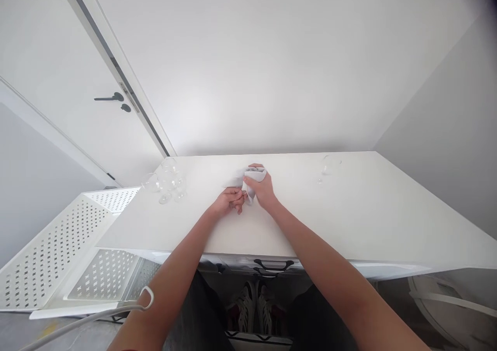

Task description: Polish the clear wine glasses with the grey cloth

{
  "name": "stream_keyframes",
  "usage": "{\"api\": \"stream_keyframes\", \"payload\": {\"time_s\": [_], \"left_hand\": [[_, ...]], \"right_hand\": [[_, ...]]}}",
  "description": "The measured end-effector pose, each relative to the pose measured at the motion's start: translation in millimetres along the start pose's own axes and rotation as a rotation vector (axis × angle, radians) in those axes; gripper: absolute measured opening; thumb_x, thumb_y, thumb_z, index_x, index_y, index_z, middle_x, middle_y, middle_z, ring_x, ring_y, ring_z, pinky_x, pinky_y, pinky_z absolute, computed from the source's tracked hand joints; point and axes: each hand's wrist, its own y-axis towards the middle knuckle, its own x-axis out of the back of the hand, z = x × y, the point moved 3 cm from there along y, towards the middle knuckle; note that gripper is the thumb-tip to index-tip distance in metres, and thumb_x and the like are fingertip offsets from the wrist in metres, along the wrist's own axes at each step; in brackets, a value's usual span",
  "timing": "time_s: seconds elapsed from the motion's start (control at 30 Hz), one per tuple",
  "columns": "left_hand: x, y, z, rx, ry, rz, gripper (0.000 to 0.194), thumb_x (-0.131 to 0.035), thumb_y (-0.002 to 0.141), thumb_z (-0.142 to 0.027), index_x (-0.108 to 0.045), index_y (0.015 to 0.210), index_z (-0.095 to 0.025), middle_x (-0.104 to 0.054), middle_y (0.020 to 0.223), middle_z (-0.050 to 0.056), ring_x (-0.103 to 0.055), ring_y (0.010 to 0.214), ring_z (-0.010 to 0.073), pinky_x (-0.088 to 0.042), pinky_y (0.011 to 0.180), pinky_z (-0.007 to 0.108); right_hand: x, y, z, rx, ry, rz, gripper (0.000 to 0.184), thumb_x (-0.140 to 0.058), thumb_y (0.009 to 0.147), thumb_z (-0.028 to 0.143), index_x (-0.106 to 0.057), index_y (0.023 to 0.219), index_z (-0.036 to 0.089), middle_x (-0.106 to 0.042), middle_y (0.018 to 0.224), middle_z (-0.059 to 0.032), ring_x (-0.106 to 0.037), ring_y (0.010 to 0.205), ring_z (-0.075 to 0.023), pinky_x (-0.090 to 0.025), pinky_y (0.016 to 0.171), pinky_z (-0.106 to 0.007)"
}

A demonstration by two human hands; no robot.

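Observation:
A white cloth (255, 175) is bunched in my right hand (265, 189), whose fingers wrap around it above the middle of the white tabletop. Inside the cloth's fold is a greyish patch that I cannot make out clearly. Close by on the left, my left hand (232, 198) pinches thumb and fingertips together against the cloth's lower edge; whatever they grip is too small or clear to name. Several clear stemmed glasses (166, 181) are grouped at the left end of the top, some tilted or lying. Another clear glass (325, 166) is on the right side.
The white cabinet top (349, 221) backs against a white wall, with black drawer handles (274, 264) at its front. White perforated panels (58, 239) and a pale cable (89, 320) are at lower left. A door with a black handle (111, 98) is at far left.

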Motion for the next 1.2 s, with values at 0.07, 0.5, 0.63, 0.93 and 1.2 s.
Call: {"api": "stream_keyframes", "payload": {"time_s": [0.07, 0.5, 0.63, 0.93, 1.2], "left_hand": [[1.0, 1, 2, -0.014, 0.047, -0.017, 0.040, -0.068, 0.088, -0.054, -0.064, 0.081, -0.014, -0.033, 0.058, -0.006, -0.043, 0.048, 0.0102, -0.049, 0.051, 0.030], [-2.4, -2, -1, -0.011, 0.101, 0.069, 0.042, -0.070, 0.086, -0.054, -0.066, 0.079, -0.013, -0.038, 0.056, -0.004, -0.044, 0.049, 0.0105, -0.049, 0.053, 0.031], [3.2, -2, -7, -0.110, 0.021, -0.062, 0.040, -0.070, 0.087, -0.052, -0.064, 0.072, -0.014, -0.035, 0.054, -0.005, -0.041, 0.047, 0.0103, -0.050, 0.055, 0.034], [5.4, 4, 2, -0.141, 0.059, -0.183, 0.040, -0.071, 0.085, -0.048, -0.054, 0.065, -0.017, -0.039, 0.056, -0.005, -0.052, 0.050, 0.0130, -0.050, 0.057, 0.033], [-7.6, -5, -7, -0.073, 0.148, 0.009, 0.042, -0.068, 0.088, -0.055, -0.065, 0.077, -0.015, -0.039, 0.056, -0.004, -0.049, 0.050, 0.0127, -0.049, 0.057, 0.033]], "right_hand": [[1, -2, 4, 0.196, -0.262, -0.021, 0.026, -0.074, 0.075, 0.037, -0.067, 0.098, 0.027, -0.066, 0.092, -0.0050, -0.061, 0.086, -0.0246, -0.053, 0.073, -0.040], [6, 5, 3, -0.215, 0.226, 0.109, 0.036, -0.065, 0.082, 0.056, -0.065, 0.091, 0.021, -0.063, 0.077, -0.0027, -0.058, 0.064, -0.0195, -0.048, 0.056, -0.032], [-14, -3, -1, -0.222, 0.312, 0.175, 0.060, -0.046, 0.090, 0.072, -0.059, 0.121, 0.022, -0.066, 0.089, -0.0063, -0.062, 0.069, -0.0233, -0.054, 0.058, -0.038], [-21, -11, 9, 0.468, -0.762, 0.185, 0.053, -0.056, 0.090, 0.028, -0.057, 0.143, 0.034, -0.048, 0.148, -0.0086, -0.036, 0.142, -0.0341, -0.027, 0.119, -0.057], [1, -7, 15, 0.101, -0.111, -0.078, 0.037, -0.055, 0.094, 0.055, -0.072, 0.109, 0.026, -0.067, 0.104, -0.0054, -0.061, 0.082, -0.0195, -0.052, 0.076, -0.035]]}}
